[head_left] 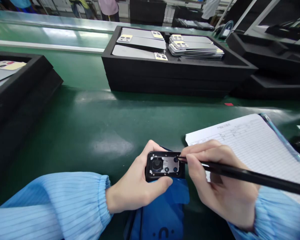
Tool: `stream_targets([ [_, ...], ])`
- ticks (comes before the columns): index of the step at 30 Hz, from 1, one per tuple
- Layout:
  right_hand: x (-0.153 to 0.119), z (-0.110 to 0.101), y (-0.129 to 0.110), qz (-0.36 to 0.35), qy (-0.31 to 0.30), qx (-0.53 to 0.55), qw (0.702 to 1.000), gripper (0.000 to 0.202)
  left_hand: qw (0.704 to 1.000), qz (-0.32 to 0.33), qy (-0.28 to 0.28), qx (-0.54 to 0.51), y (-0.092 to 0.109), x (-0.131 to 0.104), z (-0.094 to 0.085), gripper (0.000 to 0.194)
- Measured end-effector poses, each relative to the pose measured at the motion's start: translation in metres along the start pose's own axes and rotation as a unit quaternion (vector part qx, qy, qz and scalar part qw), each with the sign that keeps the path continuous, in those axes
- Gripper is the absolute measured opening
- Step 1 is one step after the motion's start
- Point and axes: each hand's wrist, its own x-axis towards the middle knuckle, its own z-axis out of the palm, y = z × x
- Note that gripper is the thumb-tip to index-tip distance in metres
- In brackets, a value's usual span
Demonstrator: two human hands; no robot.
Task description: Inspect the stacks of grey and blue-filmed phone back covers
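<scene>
My left hand [140, 185] is closed around the top end of a phone-like device, its thumb along the lower edge. That end has a black camera frame [148, 168] around a silver plate with one large square lens and several small round ones. Below it, a glossy blue film-like surface [162, 213] runs toward me. My right hand [220, 176] grips black tweezers [240, 173] like a pen. Their tips meet the camera area by the upper right small lens; whether they pinch anything is too small to tell.
A black tray [177, 75] with stacked silver phone back covers [140, 41] stands ahead. Another black tray [22, 90] is at left, and more black trays [272, 63] at right. A printed form [240, 140] with a pen [281, 136] lies on the green table [102, 116]. People stand behind.
</scene>
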Motion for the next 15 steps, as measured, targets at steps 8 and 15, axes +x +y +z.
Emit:
stream_targets([
  [8, 0.0054, -0.0012, 0.0002, 0.021, -0.006, -0.011, 1.0, 0.015, 1.0, -0.018, -0.005, 0.003, 0.0002, -0.0005, -0.0008, 0.023],
  [15, 0.0104, -0.003, -0.0016, 0.047, -0.019, -0.033, 0.998, 0.01, 1.0, -0.019, -0.001, 0.003, -0.0012, -0.0016, 0.0002, 0.023],
])
